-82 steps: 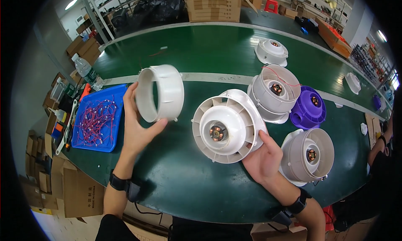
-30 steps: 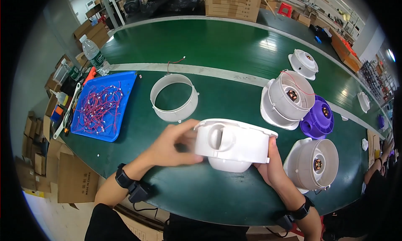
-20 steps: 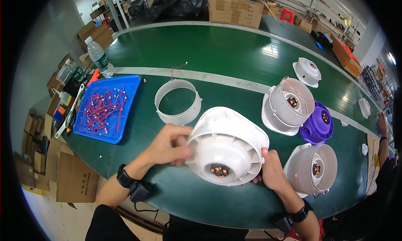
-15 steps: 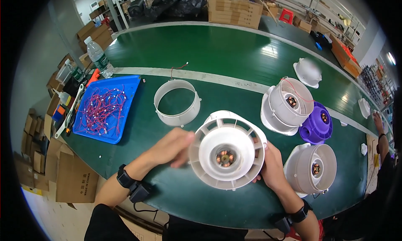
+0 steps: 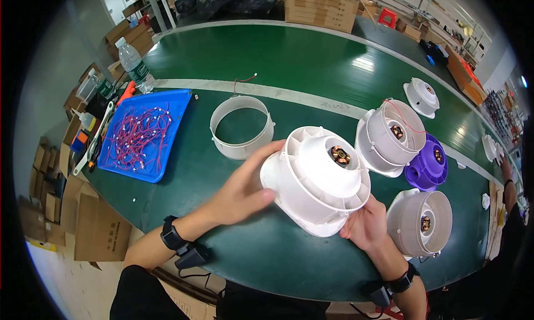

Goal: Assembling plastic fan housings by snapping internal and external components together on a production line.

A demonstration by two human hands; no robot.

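Two hands (image 5: 240, 191) hold a white housing (image 5: 314, 167); ring (image 5: 249, 145) and tray (image 5: 177, 113) sit left.

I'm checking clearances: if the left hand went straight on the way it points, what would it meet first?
The round white plastic housing with copper coils: the left hand appears to touch it. Anything beyond is unclear in depth.

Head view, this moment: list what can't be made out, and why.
All in the head view:
- White housing in hand: its base face is turned away.
- Left hand: finger ends hidden behind that housing.
- Right hand: some fingers hidden behind it too.
- Purple housing: upper left covered by the neighbouring white unit.
- Red wires: too tangled and small to count.
- Large cardboard box: top cut off by the upper edge.
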